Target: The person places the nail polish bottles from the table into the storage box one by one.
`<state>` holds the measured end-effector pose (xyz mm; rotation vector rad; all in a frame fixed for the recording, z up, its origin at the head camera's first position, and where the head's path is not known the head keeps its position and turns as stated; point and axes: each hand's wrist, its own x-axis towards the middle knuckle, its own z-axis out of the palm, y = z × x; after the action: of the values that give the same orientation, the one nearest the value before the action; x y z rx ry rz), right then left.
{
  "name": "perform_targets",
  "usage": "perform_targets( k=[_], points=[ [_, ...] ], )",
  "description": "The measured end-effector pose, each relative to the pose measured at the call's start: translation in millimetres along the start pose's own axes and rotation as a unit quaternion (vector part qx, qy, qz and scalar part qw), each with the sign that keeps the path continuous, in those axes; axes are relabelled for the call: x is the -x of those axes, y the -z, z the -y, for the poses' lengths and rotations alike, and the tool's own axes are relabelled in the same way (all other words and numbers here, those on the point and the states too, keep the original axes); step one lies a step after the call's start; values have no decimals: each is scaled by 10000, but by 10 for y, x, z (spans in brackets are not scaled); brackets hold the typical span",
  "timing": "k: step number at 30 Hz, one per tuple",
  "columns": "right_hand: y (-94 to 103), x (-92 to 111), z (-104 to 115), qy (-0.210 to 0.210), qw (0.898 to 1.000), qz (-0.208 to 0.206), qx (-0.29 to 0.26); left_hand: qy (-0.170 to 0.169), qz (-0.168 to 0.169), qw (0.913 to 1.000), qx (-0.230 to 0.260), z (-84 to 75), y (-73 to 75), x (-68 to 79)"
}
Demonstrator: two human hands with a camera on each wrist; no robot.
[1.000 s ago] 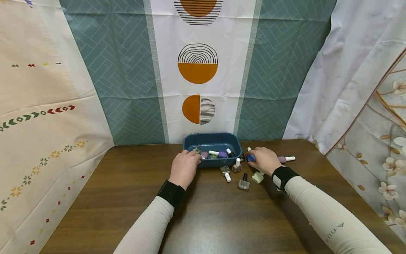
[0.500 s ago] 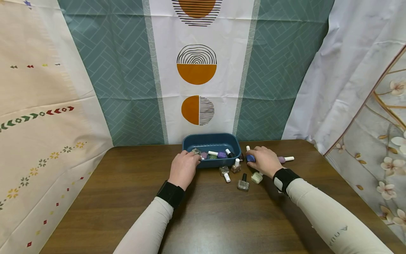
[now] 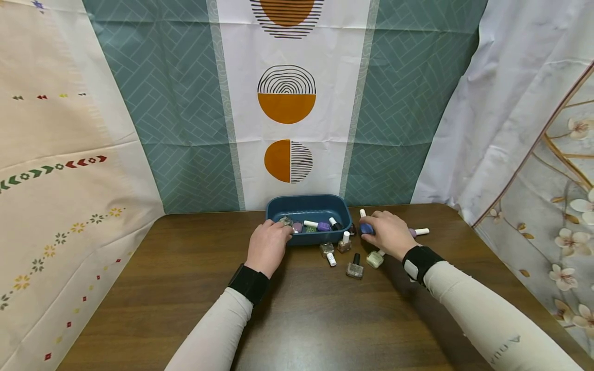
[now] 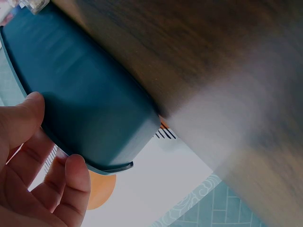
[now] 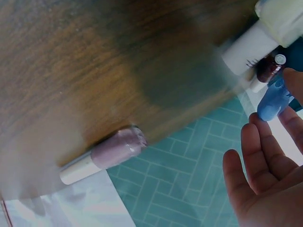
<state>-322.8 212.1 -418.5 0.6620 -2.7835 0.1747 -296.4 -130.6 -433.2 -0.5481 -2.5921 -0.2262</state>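
Note:
My left hand [image 3: 268,245] grips the near left rim of a dark teal plastic bin [image 3: 341,206], its thumb [image 4: 29,118] on the outer wall. Inside the bin lie several nail polish bottles, among them a purple one [image 3: 324,226] with a white cap. Right of the bin, my right hand [image 3: 387,234] pinches a blue nail polish bottle [image 5: 274,100] between thumb and fingers. Its white cap [image 3: 362,213] points toward the back of the table. A pale green nail polish bottle [image 3: 375,259] lies just below that hand, its cap partly under it.
In front of the bin are a black-capped glitter bottle [image 3: 355,270], a white-capped clear bottle [image 3: 327,250] and an upright brownish bottle [image 3: 344,246]. A dark red bottle [image 5: 269,68] lies by the bin's right end. Farther right lies a mauve bottle [image 5: 118,147]. Patterned cloth [image 3: 394,129] hangs behind the table.
My right hand has risen and shifted slightly, with the blue bottle in its pinch; more of the pale green bottle's cap shows. The left hand stays on the bin.

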Motion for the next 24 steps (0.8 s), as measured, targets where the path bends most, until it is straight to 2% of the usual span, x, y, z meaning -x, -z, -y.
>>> perform_targets(
  k=[10, 17, 24],
  points=[
    [100, -56, 57, 88, 9998, -190, -60, 34, 49, 10000, -10, 3, 10, -5],
    [208, -125, 176, 90, 9994, -289, -179, 67, 78, 9999, 18, 2, 12, -1],
    [224, -201, 282, 131, 9989, -351, -297, 62, 86, 9999, 40, -5, 15, 1]
  ],
)
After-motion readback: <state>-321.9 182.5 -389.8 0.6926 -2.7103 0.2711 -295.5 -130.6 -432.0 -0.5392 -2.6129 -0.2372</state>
